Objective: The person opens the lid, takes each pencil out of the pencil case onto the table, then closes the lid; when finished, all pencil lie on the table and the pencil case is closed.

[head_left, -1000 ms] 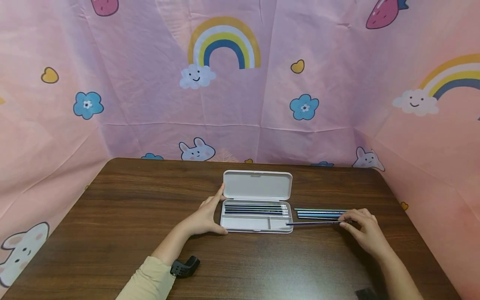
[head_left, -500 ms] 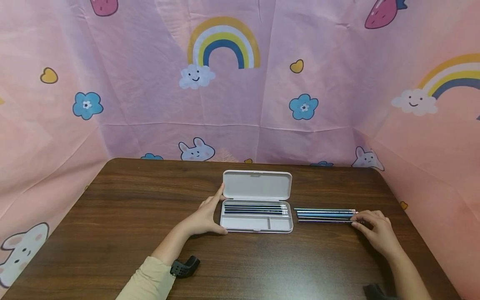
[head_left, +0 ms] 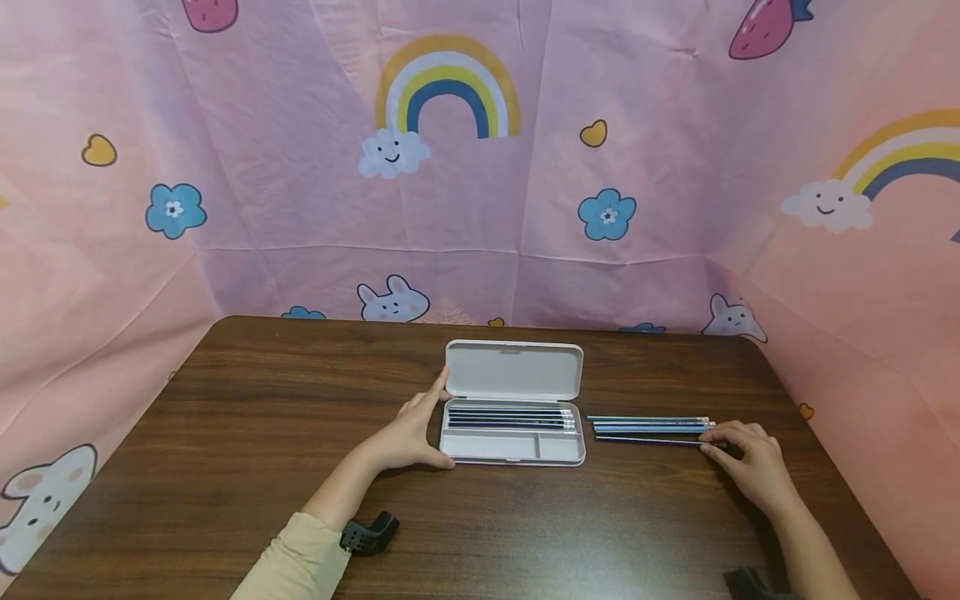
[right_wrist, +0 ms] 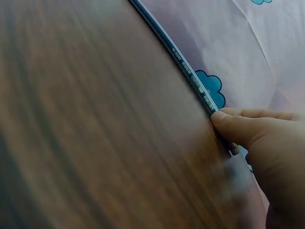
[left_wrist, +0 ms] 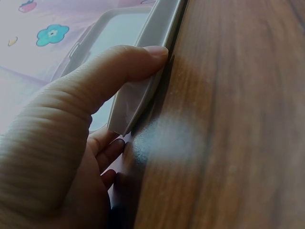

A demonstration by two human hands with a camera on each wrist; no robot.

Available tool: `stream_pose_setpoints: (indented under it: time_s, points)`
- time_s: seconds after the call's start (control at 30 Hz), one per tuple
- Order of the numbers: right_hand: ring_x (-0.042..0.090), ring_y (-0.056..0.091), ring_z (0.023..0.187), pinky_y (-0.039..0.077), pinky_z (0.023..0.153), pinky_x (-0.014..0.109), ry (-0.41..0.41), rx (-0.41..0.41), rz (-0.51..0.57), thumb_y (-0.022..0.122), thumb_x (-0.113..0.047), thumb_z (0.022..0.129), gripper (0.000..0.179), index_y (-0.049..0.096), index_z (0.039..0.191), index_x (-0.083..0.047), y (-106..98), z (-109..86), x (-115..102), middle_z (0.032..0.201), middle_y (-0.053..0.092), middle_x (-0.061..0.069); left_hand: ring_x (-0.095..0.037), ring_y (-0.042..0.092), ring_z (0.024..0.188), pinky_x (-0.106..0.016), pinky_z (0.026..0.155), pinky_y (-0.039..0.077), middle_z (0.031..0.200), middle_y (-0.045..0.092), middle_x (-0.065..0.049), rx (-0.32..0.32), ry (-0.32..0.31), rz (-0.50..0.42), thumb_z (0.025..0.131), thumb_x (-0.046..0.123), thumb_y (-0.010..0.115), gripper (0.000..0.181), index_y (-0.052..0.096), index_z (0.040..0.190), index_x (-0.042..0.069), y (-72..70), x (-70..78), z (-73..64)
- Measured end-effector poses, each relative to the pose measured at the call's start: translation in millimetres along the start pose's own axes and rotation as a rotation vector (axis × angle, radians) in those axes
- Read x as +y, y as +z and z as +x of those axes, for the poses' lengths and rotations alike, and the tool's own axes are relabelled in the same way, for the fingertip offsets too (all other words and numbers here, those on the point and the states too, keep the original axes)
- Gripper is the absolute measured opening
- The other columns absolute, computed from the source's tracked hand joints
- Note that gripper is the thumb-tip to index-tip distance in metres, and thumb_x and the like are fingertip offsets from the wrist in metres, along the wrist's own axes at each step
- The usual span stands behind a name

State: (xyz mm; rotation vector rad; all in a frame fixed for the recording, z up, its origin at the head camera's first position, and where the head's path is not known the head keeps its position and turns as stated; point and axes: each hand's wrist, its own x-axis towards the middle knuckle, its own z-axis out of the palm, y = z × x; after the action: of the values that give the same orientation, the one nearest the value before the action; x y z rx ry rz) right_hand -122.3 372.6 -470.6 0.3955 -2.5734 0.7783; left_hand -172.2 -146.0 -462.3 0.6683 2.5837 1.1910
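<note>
A white pencil case [head_left: 514, 371] lies with its lid raised, and several dark pencils [head_left: 502, 419] fill its rear compartment. The front compartments hold nothing visible. My left hand [head_left: 408, 435] grips the case's left end; the left wrist view has the thumb [left_wrist: 138, 59] pressed on its front wall. To the right of the case, my right hand [head_left: 753, 465] pinches one dark pencil [head_left: 647, 441] close to its end, between thumb and fingers. Printing shows along this pencil's barrel in the right wrist view. Just behind it lie several loose blue and dark pencils [head_left: 651, 425].
Everything rests on a dark wooden table [head_left: 300, 392]. A pink and lilac cloth [head_left: 465, 217] printed with rainbows and rabbits hangs behind and at the sides. A black strap [head_left: 370, 534] is on the left wrist.
My right hand has moved right, drawing the pencil's far end from over the case to alongside the loose pencils. The left hand and the case have stayed put.
</note>
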Motion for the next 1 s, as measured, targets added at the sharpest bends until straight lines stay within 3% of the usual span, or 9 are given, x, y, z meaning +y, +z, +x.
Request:
stream_pose_setpoints:
  time_s: [0.4,0.73,1.0]
  points:
    - [0.003,0.043,0.088,0.023,0.07,0.038,0.009,0.039,0.013,0.08,0.0,0.071,0.02,0.073,0.088,-0.009,0.0,5.2,-11.8,0.091,0.065,0.003,-0.028,0.025,0.134,-0.059,0.103,0.021,0.141,0.04,0.0,0.0,-0.007,-0.007,0.059,0.03,0.092,0.138,-0.01,0.152,0.037,0.0,-0.8,0.5]
    - [0.01,0.047,0.085,0.024,0.072,0.029,-0.073,0.049,0.083,0.082,0.003,0.067,0.031,0.073,0.096,-0.006,17.6,22.3,-49.0,0.09,0.066,0.001,-0.027,0.025,0.133,-0.058,0.103,0.021,0.139,0.04,0.001,0.004,-0.005,-0.007,0.059,0.029,0.092,0.139,-0.01,0.152,0.035,-0.8,-0.7,0.8]
    - [0.013,0.049,0.089,0.026,0.073,0.035,-0.117,-0.014,0.138,0.082,-0.002,0.069,0.033,0.073,0.1,-0.008,39.3,35.8,-78.8,0.095,0.067,-0.001,-0.028,0.026,0.133,-0.058,0.103,0.02,0.14,0.04,-0.001,0.002,0.002,0.001,0.059,0.028,0.092,0.138,-0.01,0.153,0.033,-0.8,1.0,0.6]
